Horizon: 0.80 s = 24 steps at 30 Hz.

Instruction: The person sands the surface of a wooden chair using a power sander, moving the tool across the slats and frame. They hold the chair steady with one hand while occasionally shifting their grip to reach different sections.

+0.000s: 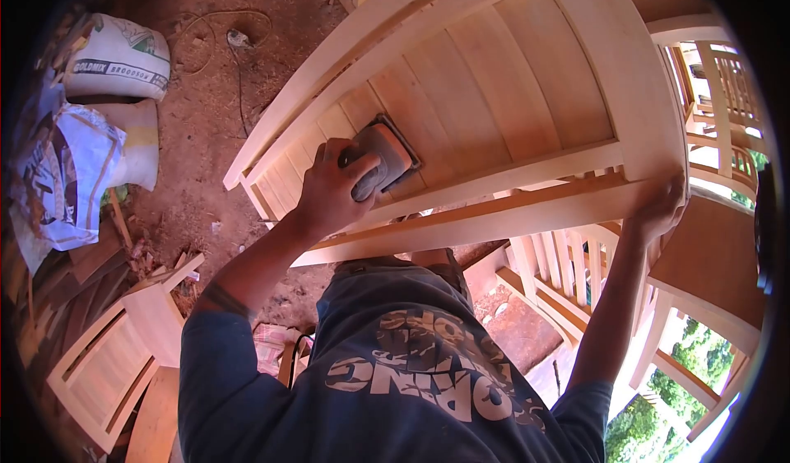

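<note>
Sander (385, 152), gripped by the left hand (331, 185), should glide flat along the grain; right hand (658, 204) clamps the panel's frame (646, 84).

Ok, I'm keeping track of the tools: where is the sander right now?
In the head view, just left of centre: the sander is in the left hand, against the wooden panel.

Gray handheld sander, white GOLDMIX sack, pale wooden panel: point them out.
Gray handheld sander (392, 152): head view, its exposed body.
White GOLDMIX sack (115, 50): head view, above its lettering.
Pale wooden panel (638, 76): head view, wide end board.
</note>
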### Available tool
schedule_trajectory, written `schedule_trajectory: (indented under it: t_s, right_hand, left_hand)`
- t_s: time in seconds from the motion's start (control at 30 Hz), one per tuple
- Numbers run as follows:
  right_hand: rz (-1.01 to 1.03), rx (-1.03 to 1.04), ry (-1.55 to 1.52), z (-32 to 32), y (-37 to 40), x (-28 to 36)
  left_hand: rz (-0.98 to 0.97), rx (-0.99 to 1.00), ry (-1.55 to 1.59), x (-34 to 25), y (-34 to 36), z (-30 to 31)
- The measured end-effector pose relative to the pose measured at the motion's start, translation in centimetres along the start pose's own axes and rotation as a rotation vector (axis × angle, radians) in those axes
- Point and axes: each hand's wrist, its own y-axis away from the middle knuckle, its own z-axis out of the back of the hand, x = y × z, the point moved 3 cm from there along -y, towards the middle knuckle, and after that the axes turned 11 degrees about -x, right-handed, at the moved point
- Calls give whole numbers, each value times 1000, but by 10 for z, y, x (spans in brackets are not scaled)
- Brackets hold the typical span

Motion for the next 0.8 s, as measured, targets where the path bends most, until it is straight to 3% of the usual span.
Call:
schedule_trajectory:
  t_s: [0.17,0.37,0.57,0.7,0.8]
  right_hand:
    - [10,70,20,6,-11,-10]
    - [93,22,35,3,-3,-2]
    - [46,-18,6,2,-3,-3]
    - [187,22,109,10,-8,-9]
    - [85,8,34,4,-3,-6]
  left_hand:
    - [3,-28,-10,10,-26,6]
    - [-20,0,-27,36,-44,15]
    - [-82,-1,-7,39,-53,16]
    - [-115,-3,20,31,-66,15]
    - [-161,-13,18,21,-79,15]
